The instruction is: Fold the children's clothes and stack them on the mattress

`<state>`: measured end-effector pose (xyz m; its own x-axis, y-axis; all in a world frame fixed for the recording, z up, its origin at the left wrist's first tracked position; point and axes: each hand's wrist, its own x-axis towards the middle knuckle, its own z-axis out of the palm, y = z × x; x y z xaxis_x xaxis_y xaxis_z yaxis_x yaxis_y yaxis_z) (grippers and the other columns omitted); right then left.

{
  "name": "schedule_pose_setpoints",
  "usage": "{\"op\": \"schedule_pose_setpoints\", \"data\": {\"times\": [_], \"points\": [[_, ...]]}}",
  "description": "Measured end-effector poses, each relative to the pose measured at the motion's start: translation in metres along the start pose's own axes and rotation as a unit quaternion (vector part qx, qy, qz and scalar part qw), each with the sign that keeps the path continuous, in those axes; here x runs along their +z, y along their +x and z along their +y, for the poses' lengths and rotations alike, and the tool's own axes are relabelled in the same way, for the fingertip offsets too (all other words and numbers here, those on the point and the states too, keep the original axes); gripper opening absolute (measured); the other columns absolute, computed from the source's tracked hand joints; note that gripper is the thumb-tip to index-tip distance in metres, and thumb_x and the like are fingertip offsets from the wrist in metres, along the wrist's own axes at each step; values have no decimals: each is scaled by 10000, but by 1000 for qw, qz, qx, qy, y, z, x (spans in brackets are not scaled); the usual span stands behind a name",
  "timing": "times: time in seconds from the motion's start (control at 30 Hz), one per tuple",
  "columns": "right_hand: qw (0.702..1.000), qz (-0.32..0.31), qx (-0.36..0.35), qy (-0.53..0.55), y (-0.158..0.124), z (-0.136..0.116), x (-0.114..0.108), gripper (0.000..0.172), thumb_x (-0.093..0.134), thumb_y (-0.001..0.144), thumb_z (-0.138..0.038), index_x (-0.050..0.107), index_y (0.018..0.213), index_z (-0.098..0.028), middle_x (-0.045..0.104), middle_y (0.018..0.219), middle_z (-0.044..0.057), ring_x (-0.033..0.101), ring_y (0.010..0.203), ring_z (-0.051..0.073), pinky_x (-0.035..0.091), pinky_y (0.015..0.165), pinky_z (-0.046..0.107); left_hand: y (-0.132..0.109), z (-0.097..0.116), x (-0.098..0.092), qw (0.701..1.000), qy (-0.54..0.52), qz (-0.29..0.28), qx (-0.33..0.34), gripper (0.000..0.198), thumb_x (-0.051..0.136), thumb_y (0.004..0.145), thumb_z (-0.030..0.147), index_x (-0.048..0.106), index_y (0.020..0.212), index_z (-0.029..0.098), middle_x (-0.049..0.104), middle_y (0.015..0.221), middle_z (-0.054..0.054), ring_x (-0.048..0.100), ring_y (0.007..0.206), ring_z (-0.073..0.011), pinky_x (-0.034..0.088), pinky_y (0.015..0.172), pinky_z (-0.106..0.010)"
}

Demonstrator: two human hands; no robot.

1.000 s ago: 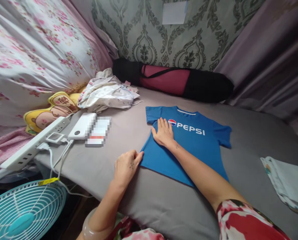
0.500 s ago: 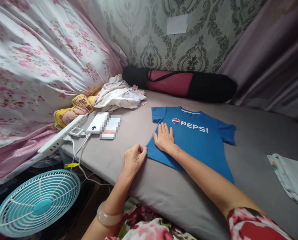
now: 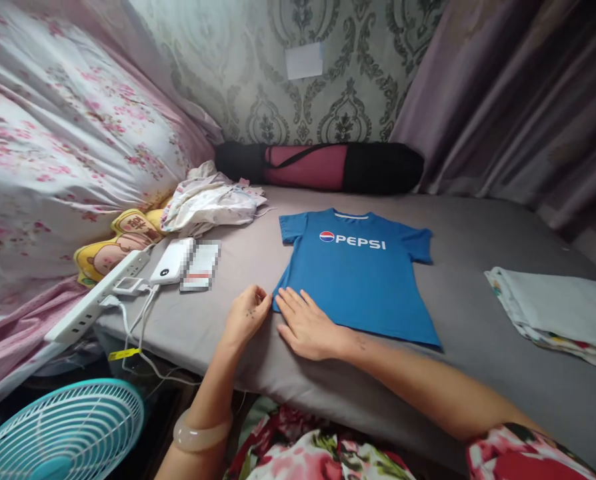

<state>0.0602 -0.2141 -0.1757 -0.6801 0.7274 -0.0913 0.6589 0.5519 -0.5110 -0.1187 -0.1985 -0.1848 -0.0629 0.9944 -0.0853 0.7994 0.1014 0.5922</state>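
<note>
A blue T-shirt point(image 3: 358, 287) with a white PEPSI print lies spread flat on the grey bed sheet point(image 3: 458, 320), its collar pointing away from me. My left hand point(image 3: 248, 315) is closed at the shirt's lower left corner, thumb and fingers pinching the hem there. Just to its right, my right hand point(image 3: 308, 327) lies flat, palm down, with fingers stretched over the bottom left edge of the shirt. Part of the hem is hidden beneath that hand.
A folded pale cloth point(image 3: 563, 310) lies at the right. Leftward are a power strip point(image 3: 98, 300) with cables, a white power bank point(image 3: 173, 260), a pixelated item point(image 3: 201, 265), crumpled cloth point(image 3: 213, 200) and a yellow cushion point(image 3: 113, 250). A long bag point(image 3: 308, 165) lies behind; a fan point(image 3: 63, 427) stands below.
My right hand has slid down from the shirt's left side to its bottom left hem, close to my left hand. My left hand stays at the corner. The view has shifted to the right.
</note>
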Motion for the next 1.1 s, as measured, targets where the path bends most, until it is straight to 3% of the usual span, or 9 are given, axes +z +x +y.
{"op": "schedule_pose_setpoints", "data": {"times": [0.1,0.2,0.27,0.33,0.4,0.53,0.7,0.93,1.1], "points": [[993,-51,-80,65,-16,13,-22,529,357,974,-372,466,1424,-116,350,1539,121,274,1438,224,212,1185,396,9,4,-4,998,50,-1,37,169,526,869,374,559,846,210,596,668,10,562,638,-154,406,607,-253],[996,53,-31,71,-13,44,-39,442,300,987,-279,616,1271,-158,549,1404,84,463,1326,163,326,1125,297,30,19,6,980,95,64,165,137,489,895,328,559,896,210,618,781,-30,593,770,-178,470,746,-295],[983,158,89,4,-6,70,-44,457,319,973,-243,564,1323,-80,482,1453,145,387,1382,209,258,1163,340,50,36,23,955,97,76,271,160,431,915,276,568,935,197,632,902,-77,600,895,-203,483,853,-340],[964,180,189,-56,-1,93,-42,508,306,974,-235,450,1414,-27,353,1528,183,262,1442,254,196,1184,403,71,53,46,930,102,52,350,232,397,899,193,568,1054,170,629,1057,-128,591,1021,-232,481,922,-392],[953,171,230,-95,1,109,-38,543,291,983,-269,368,1467,-35,277,1563,173,194,1463,265,151,1191,440,90,67,69,912,118,21,392,341,388,886,152,530,1195,143,584,1244,-166,533,1195,-258,436,1018,-447],[949,161,239,-126,-9,124,-33,590,264,997,-399,321,1505,-104,234,1585,142,162,1470,274,109,1186,486,108,76,94,924,196,-26,328,501,374,960,357,410,1384,94,407,1484,-199,313,1418,-311,282,1145,-498],[937,163,280,-134,-36,156,-48,620,228,994,-446,305,1513,-117,230,1590,121,160,1471,261,93,1188,472,109,69,87,922,263,-41,281,649,267,986,497,319,1474,72,286,1558,-190,209,1464,-295,190,1185,-456],[899,148,387,-142,-60,193,-72,683,206,983,-435,238,1512,-5,193,1590,173,163,1468,280,137,1187,409,109,77,71,902,322,-41,285,610,290,985,496,387,1434,95,378,1509,-189,320,1416,-303,283,1134,-416],[933,133,311,-121,-32,187,-69,667,211,974,-432,271,1509,-38,199,1589,164,155,1471,266,131,1188,408,132,111,73,899,326,-41,290,414,367,969,402,603,1133,105,619,1164,-201,576,1133,-309,446,948,-417]]}}
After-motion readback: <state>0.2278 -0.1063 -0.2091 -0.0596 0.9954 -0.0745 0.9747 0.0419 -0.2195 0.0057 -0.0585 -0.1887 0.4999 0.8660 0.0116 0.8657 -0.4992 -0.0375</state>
